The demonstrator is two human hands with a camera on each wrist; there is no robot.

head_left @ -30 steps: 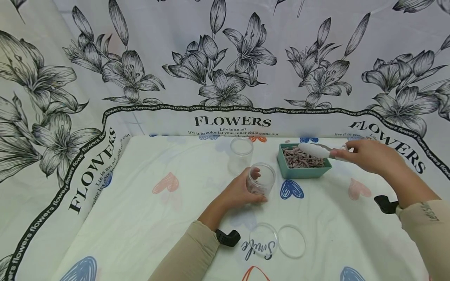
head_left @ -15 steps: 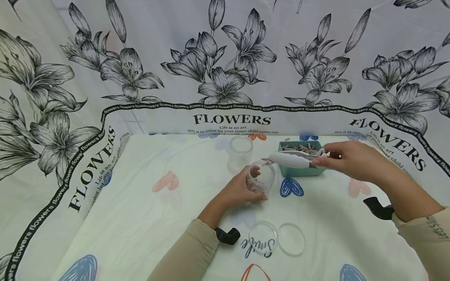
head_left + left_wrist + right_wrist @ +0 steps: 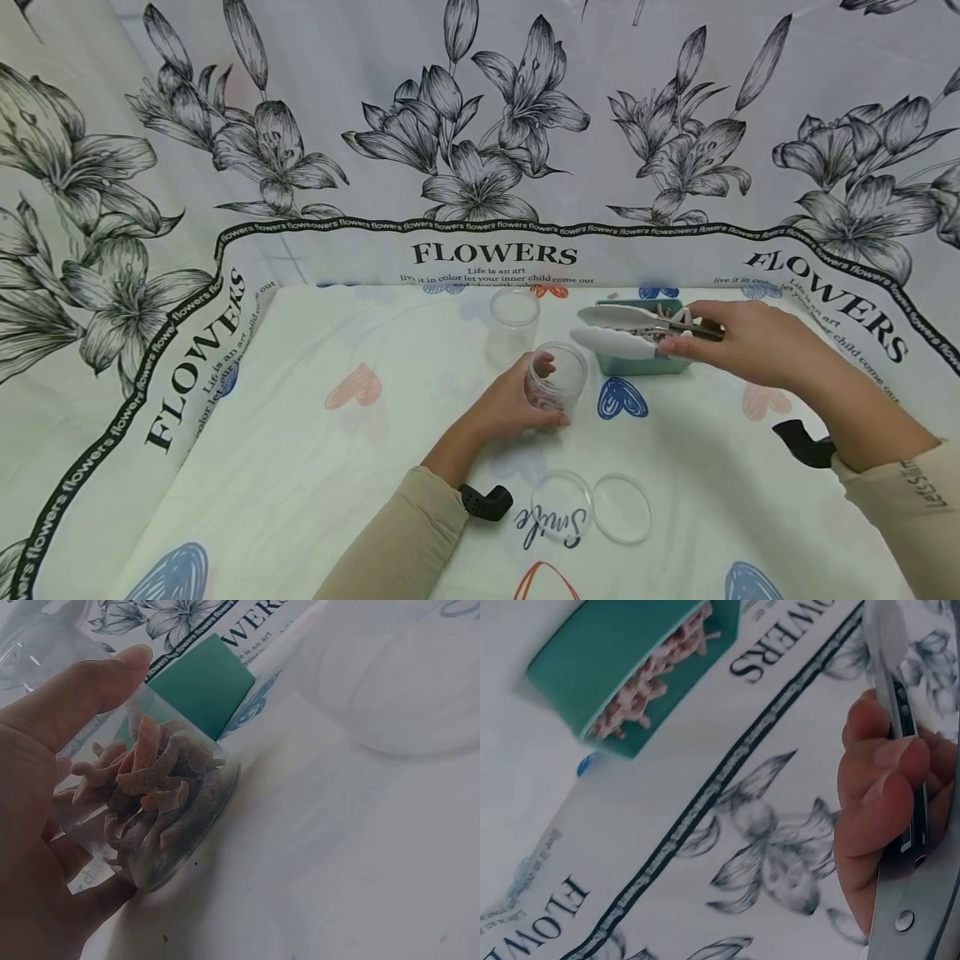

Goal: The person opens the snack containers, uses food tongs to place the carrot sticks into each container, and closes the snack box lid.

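Note:
My left hand (image 3: 501, 412) grips a clear plastic jar (image 3: 574, 392) round its side, the mouth facing up. Through its wall in the left wrist view, a heap of wrinkled reddish-brown dried strips (image 3: 161, 776) covers the bottom. In my right hand (image 3: 750, 340) is a pair of metal tongs with white tips (image 3: 617, 342). The tips are spread apart, with nothing seen between them, just to the upper right of the jar's mouth. Under the tongs stands a green rectangular box (image 3: 637, 366), holding more strips (image 3: 646, 694), partly hidden in the head view.
Another clear jar (image 3: 513, 333) stands just behind the held one. Two round clear lids lie side by side near the front, the left lid (image 3: 562, 473) over printed lettering and the right lid (image 3: 650, 512) beside it. A patterned curtain (image 3: 300, 250) rises behind the table.
The tongs moved left from the green box to the jar's mouth with strips in their tips. Their tips then spread and drew slightly up, the strips gone from them. The left hand stays put.

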